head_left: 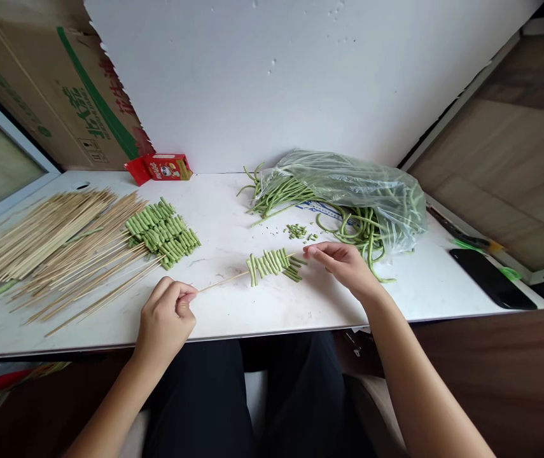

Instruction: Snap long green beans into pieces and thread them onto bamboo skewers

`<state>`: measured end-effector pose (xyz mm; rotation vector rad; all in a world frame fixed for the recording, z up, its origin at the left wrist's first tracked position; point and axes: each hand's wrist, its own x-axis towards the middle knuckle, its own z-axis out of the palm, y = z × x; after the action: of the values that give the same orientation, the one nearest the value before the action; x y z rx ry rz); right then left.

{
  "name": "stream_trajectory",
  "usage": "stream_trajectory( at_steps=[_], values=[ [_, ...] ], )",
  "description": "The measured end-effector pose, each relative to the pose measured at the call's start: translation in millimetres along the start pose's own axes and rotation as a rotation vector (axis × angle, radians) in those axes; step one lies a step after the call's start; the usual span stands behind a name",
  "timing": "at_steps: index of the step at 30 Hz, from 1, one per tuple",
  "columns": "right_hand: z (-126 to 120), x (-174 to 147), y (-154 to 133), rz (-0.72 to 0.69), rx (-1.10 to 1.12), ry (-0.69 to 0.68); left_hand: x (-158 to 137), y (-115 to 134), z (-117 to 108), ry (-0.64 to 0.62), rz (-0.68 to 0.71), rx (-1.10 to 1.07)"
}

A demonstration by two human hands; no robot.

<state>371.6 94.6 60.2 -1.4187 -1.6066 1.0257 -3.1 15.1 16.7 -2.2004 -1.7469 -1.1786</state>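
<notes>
My left hand (169, 312) pinches the bare end of a thin bamboo skewer (224, 280) just above the table's front edge. Several short cut pieces of green long bean (269, 263) are threaded side by side along the skewer's far half. At the other end, my right hand (336, 257) has thumb and fingers closed at the skewer's tip; the exact contact is partly hidden. A few loose cut bean pieces (292, 275) lie on the table under that tip.
Left of centre, finished bean skewers (164, 232) lie stacked beside a large pile of bare skewers (37, 235). A plastic bag (348, 184) of long beans, bean trimmings (295, 231), a red box (170, 167) and a black phone (491, 278) are also on the white table (219, 216).
</notes>
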Motion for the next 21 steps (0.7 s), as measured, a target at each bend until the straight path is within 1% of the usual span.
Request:
stream_trajectory(
  at_steps=[4, 6, 9, 14, 17, 19, 21],
  values=[
    [6, -1, 3, -0.103, -0.374, 0.002, 0, 1, -1, 0.002, 0.0, 0.003],
    [11, -1, 7, -0.146, -0.481, 0.01, 0, 1, -1, 0.001, -0.001, 0.004],
    [15, 1, 12, -0.171, -0.56, 0.017, 0, 0, -1, -0.003, -0.005, -0.002],
    [16, 1, 14, -0.186, -0.605, 0.028, 0, -1, -1, -0.004, -0.005, -0.003],
    [16, 1, 13, -0.189, -0.603, 0.077, -1, -1, 0, 0.001, -0.001, 0.0],
    [16, 2, 13, -0.159, -0.509, 0.118, -1, -1, 1, 0.004, -0.002, 0.005],
    [17, 4, 15, -0.118, -0.314, 0.139, -2, -1, 2, 0.011, -0.003, 0.008]
  ],
)
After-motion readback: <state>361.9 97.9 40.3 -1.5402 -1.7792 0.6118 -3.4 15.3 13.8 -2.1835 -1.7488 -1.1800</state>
